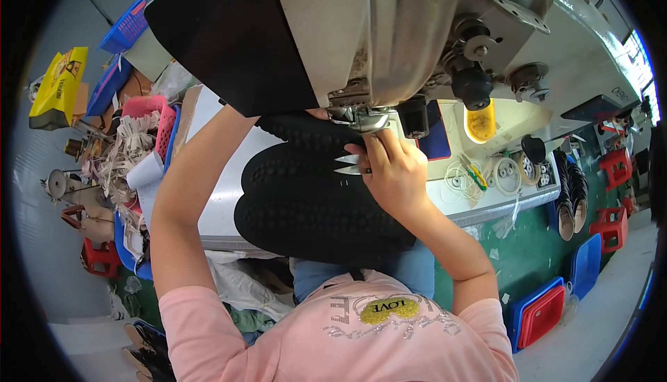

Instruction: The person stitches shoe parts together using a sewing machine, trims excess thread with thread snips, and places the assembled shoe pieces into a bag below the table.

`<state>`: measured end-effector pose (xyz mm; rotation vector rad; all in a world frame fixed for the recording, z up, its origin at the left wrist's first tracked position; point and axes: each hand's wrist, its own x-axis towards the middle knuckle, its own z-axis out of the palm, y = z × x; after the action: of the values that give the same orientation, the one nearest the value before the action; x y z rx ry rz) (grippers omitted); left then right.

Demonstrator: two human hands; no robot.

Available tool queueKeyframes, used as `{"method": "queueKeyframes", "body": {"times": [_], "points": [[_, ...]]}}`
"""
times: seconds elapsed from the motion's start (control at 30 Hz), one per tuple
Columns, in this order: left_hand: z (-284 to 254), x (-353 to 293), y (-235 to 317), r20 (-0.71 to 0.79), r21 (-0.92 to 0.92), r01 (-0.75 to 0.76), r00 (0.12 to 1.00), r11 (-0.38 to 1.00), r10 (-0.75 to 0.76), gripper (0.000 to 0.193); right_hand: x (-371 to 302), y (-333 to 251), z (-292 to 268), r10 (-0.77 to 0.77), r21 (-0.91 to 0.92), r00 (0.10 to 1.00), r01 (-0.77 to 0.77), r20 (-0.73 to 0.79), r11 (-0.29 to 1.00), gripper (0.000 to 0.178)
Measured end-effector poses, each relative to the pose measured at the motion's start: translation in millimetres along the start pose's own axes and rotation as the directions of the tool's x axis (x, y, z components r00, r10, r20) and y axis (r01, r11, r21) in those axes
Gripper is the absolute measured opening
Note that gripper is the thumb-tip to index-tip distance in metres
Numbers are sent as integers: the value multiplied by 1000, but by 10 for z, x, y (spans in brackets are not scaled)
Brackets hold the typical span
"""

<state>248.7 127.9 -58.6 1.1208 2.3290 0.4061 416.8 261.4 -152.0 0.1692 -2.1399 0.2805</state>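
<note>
My right hand [396,168] is beside the presser foot [372,119] of a sewing machine [410,27], its fingers closed round small thread snips [351,165] whose two silver blades stick out to the left, apart. Its fingertips are close to the foot and to the edge of a black piece. Several black, sole-shaped pieces with raised bumps [299,225] lie overlapping across the bed's front and over my lap. My left hand [318,114] is mostly behind the machine's black cover, at the far edge of the top piece; only a bit of fingertip shows.
On the right of the table [451,205] lie green-yellow snips [477,177], thread and tape rolls [506,175]. A pink basket [167,121] full of pale straps is at the left. Black shoes [573,194], red stools [611,229] and a red tray [542,314] stand on the right.
</note>
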Motion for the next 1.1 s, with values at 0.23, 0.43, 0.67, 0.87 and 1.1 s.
{"method": "queueKeyframes", "body": {"times": [0.23,0.43,0.67,0.87,1.1], "points": [[-78,62,-25,-45,-50,-29,999,998,27,67,8,-13,47,105,70,993,-108,45,992,17],[-125,101,-35,-104,-98,-70,993,993,60,66,-145,86,-120,287,282,952,-306,107,909,26],[143,-69,-215,-249,-290,-71,969,954,-3,65,-885,159,-659,318,311,502,-811,804,495,27],[601,-1291,-597,-307,-861,-62,855,505,-418,32,-1590,-95,-744,247,199,330,-877,911,438,13],[2077,-2889,-1322,-879,-450,-892,450,-36,-157,49,-1817,-269,-644,369,118,103,-993,924,-16,8]]}}
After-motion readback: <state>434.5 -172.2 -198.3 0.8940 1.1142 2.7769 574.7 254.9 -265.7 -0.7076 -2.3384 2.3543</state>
